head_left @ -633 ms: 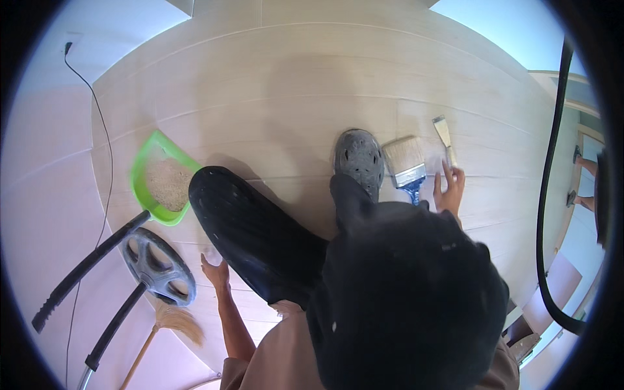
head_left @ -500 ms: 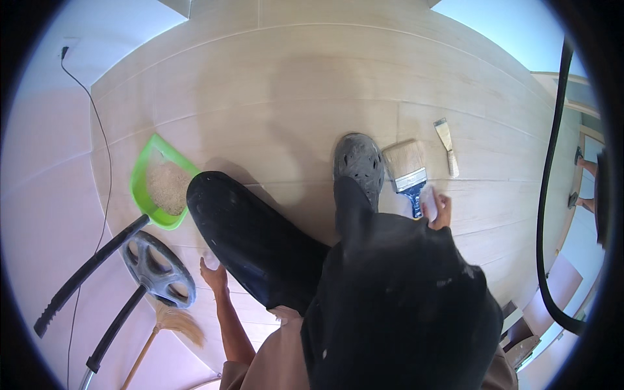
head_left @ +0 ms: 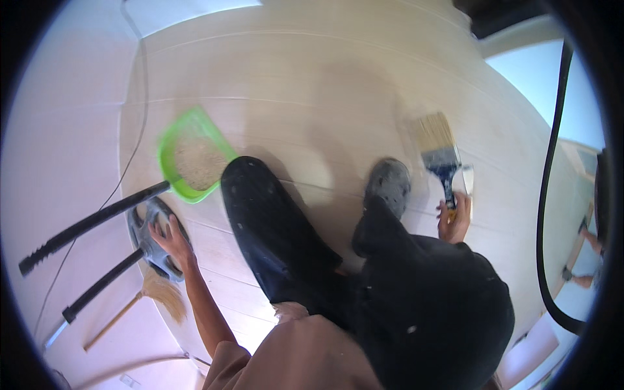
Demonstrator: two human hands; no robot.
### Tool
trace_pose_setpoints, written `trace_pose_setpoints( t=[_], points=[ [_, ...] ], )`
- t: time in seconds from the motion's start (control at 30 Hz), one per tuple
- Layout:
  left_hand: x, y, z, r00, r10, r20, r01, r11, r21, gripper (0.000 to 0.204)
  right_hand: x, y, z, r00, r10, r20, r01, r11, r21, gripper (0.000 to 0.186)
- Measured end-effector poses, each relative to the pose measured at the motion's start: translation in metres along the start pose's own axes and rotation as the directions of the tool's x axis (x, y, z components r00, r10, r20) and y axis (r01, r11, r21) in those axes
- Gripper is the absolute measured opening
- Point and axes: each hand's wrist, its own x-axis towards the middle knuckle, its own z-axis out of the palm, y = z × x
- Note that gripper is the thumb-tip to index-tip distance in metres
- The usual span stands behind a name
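Note:
My right hand [head_left: 455, 220] is closed round the handle of a wide flat paintbrush [head_left: 437, 133] with pale bristles, a metal band and a dark blue handle. Right beside that hand is a scraper [head_left: 468, 179] with a pale blade; whether my fingers touch it I cannot tell. My left hand [head_left: 172, 239], fingers spread, reaches over a grey round spoked head [head_left: 151, 250] on a black pole, against the left wall. Whether it presses on the head is unclear. Past it sits a green dustpan [head_left: 170, 159] holding beige dust, its long black handle pointing left.
A straw broom [head_left: 162, 292] leans near the left wall. A thin cable [head_left: 133, 153] runs along that wall. My shoe [head_left: 388, 185] stands on the tiled floor [head_left: 286, 58] near the brush. A black hose [head_left: 549, 195] curves down the right; another person's limbs [head_left: 585, 257] show beyond it.
My left hand has moved from beside my knee to the grey spoked head. My right hand has closed on the brush handle, and the brush now sits farther ahead of my shoe. The view has shifted.

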Motion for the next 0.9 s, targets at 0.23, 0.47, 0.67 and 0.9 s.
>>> trace_pose_setpoints(
  t=[0.23, 0.47, 0.67, 0.9],
  points=[
    [0.062, 0.081, 0.022, 0.971, 0.128, -0.2, -0.145, 0.987, -0.074, 0.083, 0.206, -0.19, 0.181, 0.453, -0.837, 0.306, 0.888, 0.455, -0.068, 0.042],
    [0.095, 0.068, 0.014, 0.962, 0.078, -0.262, -0.131, 0.973, -0.192, 0.052, 0.186, -0.232, 0.208, 0.063, -0.755, 0.653, 0.985, 0.153, 0.081, 0.022],
    [0.103, 0.066, 0.015, 0.965, 0.114, -0.237, -0.155, 0.975, -0.161, 0.047, 0.165, -0.171, 0.068, 0.179, -0.582, 0.793, 0.949, 0.314, 0.016, 0.047],
    [0.093, 0.062, 0.007, 0.927, 0.105, -0.359, -0.177, 0.969, -0.174, 0.071, 0.105, -0.198, 0.077, 0.452, -0.586, 0.673, 0.574, 0.768, 0.283, 0.048]
  ],
)
